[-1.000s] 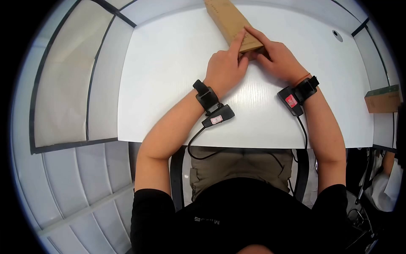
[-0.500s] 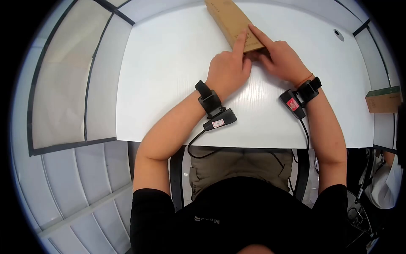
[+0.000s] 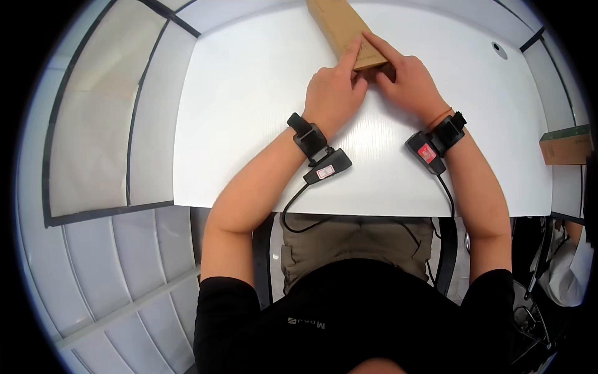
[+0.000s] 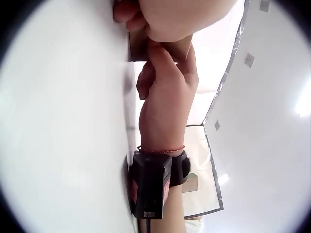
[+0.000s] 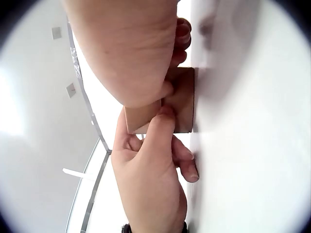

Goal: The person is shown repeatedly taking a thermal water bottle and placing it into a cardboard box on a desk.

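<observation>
A long brown cardboard box (image 3: 339, 28) lies slanted on the white table, its far end cut off by the top of the head view. My left hand (image 3: 333, 96) grips the near end from the left, index finger stretched along the top face. From the right, my right hand (image 3: 412, 87) holds the same end, its index finger along the upper edge. Both thumbs press on the end face of the box (image 5: 184, 99), close together in the right wrist view. The left wrist view shows the end face (image 4: 138, 46) partly hidden behind the hands.
The white table (image 3: 249, 143) has raised panels (image 3: 152, 112) at its sides and back. A round cable hole (image 3: 499, 50) sits at the back right. Another brown and green box (image 3: 565, 146) stands beyond the right edge. Cables (image 3: 289, 206) hang from both wrist cameras.
Both hands and the near end of the box have shifted slightly away from the table's front edge. The fingers have moved a little on the box, still holding its near end.
</observation>
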The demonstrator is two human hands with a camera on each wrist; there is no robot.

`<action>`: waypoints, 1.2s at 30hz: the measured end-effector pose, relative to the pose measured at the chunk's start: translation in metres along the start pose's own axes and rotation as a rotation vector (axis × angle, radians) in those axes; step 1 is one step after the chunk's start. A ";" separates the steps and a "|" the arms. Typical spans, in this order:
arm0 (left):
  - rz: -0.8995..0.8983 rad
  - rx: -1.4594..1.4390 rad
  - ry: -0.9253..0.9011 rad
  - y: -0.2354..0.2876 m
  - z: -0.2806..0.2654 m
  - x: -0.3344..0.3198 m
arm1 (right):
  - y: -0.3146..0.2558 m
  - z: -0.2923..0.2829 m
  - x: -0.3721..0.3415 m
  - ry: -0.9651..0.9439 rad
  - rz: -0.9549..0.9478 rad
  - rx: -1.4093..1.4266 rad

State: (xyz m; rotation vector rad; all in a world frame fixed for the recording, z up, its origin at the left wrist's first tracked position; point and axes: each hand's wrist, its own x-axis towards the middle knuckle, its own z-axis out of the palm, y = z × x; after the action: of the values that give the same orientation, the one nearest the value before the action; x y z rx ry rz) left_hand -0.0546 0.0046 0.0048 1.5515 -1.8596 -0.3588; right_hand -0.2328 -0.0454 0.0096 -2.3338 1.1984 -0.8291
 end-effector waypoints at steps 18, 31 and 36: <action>-0.458 -0.446 -0.279 0.012 -0.032 0.017 | 0.003 -0.020 -0.001 -0.106 0.347 0.329; 0.009 -0.051 -0.303 -0.001 -0.025 0.008 | 0.006 -0.022 -0.015 -0.164 0.046 0.888; 0.204 -0.538 -0.293 -0.010 -0.018 0.012 | 0.002 -0.013 -0.009 -0.042 -0.035 0.603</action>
State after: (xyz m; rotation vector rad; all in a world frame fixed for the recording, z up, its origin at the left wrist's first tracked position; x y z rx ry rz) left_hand -0.0361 -0.0050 0.0160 0.9755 -1.9043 -0.9434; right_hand -0.2463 -0.0402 0.0153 -1.8667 0.7513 -0.9832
